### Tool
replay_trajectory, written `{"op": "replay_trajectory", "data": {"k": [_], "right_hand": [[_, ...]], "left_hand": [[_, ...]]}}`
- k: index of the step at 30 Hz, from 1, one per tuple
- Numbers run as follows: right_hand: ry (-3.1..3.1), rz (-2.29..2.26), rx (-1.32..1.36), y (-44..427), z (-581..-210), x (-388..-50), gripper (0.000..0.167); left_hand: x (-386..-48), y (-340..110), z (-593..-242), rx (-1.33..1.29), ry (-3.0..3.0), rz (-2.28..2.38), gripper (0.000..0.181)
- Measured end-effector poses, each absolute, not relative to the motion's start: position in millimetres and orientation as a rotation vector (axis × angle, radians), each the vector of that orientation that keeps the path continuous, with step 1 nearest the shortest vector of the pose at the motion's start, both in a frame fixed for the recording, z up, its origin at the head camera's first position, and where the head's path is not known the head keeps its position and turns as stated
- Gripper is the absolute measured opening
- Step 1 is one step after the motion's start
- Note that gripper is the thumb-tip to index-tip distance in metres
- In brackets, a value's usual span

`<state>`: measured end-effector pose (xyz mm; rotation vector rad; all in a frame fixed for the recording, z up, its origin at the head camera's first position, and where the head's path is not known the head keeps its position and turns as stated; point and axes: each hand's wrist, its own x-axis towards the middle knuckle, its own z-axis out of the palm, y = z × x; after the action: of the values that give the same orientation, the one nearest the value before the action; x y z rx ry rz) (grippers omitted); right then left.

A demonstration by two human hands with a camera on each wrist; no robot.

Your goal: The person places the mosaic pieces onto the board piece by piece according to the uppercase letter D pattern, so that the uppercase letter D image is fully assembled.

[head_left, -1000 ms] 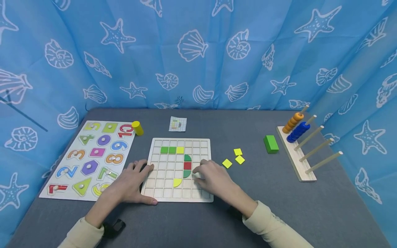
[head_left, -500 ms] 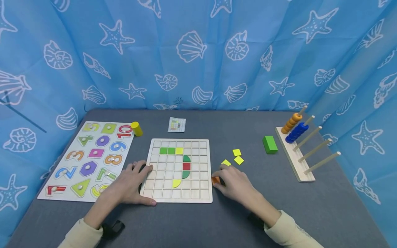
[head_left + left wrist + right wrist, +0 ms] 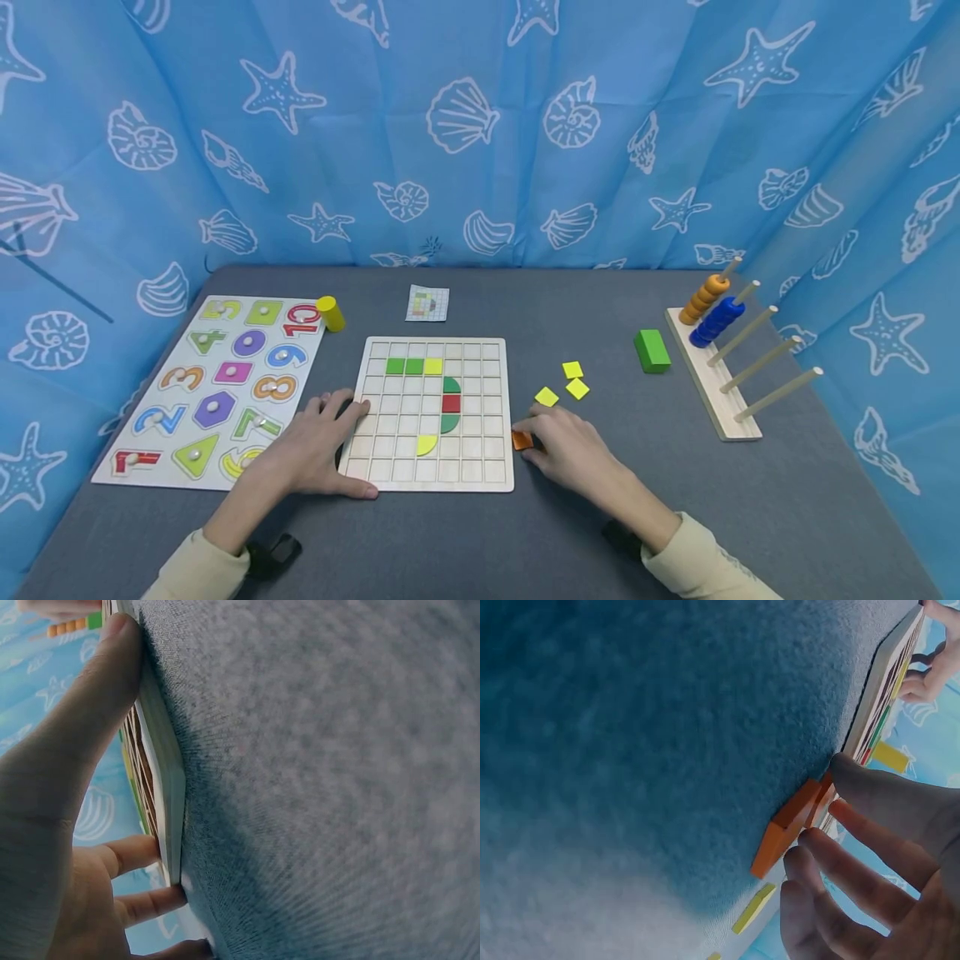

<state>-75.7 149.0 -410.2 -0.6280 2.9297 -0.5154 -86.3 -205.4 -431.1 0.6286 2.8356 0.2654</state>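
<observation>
Note R grip (image 3: 566, 440) low over counter (image 3: 450, 550), thumb & fingertips about orange tiles (image 3: 787, 825), part-closed w/ small gap betw. tips. Can't tell if pinched or only touched. Count approx. 2 orange, nearer one seemingly tilted, other partly hidden by fingers. Place both just off R rim of board (image 3: 495, 454); can't tell if touching it. See L grip (image 3: 318, 442) spread wide, not clenched: thumb along near edge of board, fingertips at L edge, prob. steadying.

On board: 2 green squares (image 3: 395, 366), 1 yellow sq. (image 3: 432, 366), red sq. (image 3: 451, 403) betw. 2 green quarter-rounds (image 3: 452, 384), yellow quarter-round (image 3: 426, 444) lower down.

Risks (est.):
- Could drag up both orange tiles, or drop one, if pinched as a pair w/ uneven contact.
- Could slip on a flat tile if only tips catch the thin edge.
- Could bump R rim when closing or lifting, so close to board; might jog quarter-rounds out of line, esp. if L pressure eases.
- Could turn board if pressed harder at L corner only.
- Could scatter yellow tiles (image 3: 577, 388) w/ knuckles, nearest one just beyond R grip.

Less worry re green block (image 3: 652, 351), well apart to R.
</observation>
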Motion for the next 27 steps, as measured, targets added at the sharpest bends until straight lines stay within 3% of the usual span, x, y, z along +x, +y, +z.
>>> {"op": "replay_trajectory", "data": {"k": [27], "right_hand": [[2.904,-0.554,-0.637,148.3,-412.7,-75.6,0.023]], "left_hand": [[-85.5,-205.5,-431.7,0.623,2.849,0.258,0.119]]}}
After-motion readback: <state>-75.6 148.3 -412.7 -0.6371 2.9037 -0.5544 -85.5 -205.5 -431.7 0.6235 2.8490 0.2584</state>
